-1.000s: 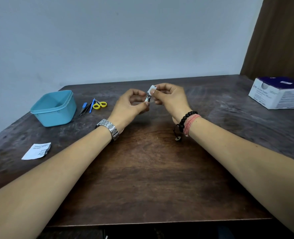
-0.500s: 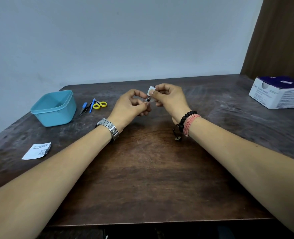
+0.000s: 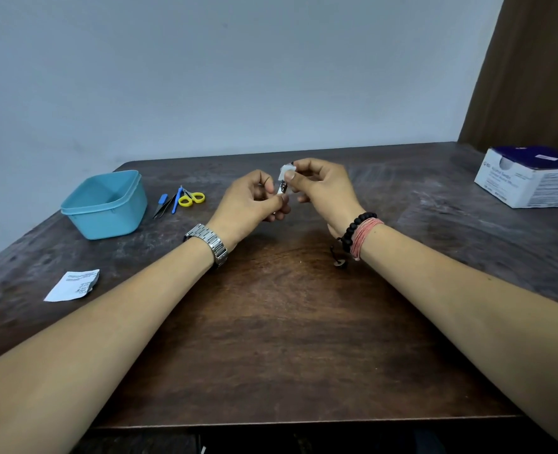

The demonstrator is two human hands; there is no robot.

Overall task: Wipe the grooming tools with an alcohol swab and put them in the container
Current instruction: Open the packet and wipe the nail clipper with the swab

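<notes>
Near the centre of the frame, slightly above the middle: left hand (image 3: 249, 199) with curled fingers, pinching the lower end of a small metal grooming tool (image 3: 282, 188) between thumb and fingers. Exact kind of tool not clear, mostly hidden by the fingers. Just beside it to the right: right hand (image 3: 320, 188), thumb and forefinger pinching a white alcohol swab (image 3: 284, 172) against the upper end of the tool. Both hands raised a little above the dark wooden table (image 3: 271, 322), tool and swab touching each other.

At the left of the frame, on the table: light blue container (image 3: 105, 206), open on top, nothing visible inside. Just right of it, lying together: a blue-handled tool (image 3: 162, 200), dark tweezers (image 3: 164, 209), another thin blue tool (image 3: 176, 200) and small scissors with yellow handles (image 3: 190, 198). Well apart from the hands.

Lower left: torn white wrapper (image 3: 73, 286), flat on the table. At the right edge of the frame: white and dark blue box (image 3: 529, 176). On the left wrist a metal watch (image 3: 210, 242); on the right wrist black beads and a pink thread bracelet (image 3: 361, 232).
</notes>
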